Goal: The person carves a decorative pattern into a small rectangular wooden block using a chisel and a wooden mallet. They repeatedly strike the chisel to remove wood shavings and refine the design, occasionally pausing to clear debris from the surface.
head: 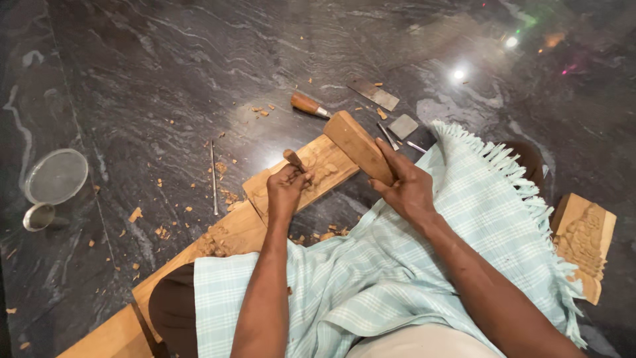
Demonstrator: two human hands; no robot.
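My left hand [286, 189] is closed around a wood-handled chisel [293, 159], its tip set on a small carved wooden panel [324, 162]. That panel rests on a long wooden plank [228, 232] lying across the dark stone floor. My right hand [405, 185] grips a blocky wooden mallet [356, 142], raised just right of the chisel's handle. A light blue checked cloth [397, 265] covers my lap beneath both arms.
A second chisel [309, 105], a flat metal blade [374, 93], a small grey stone [403, 126] and thin tools [213, 176] lie on the floor. A carved wooden piece [584, 242] sits at right. A round lid [56, 176] and small cup [38, 217] are at left. Wood chips are scattered.
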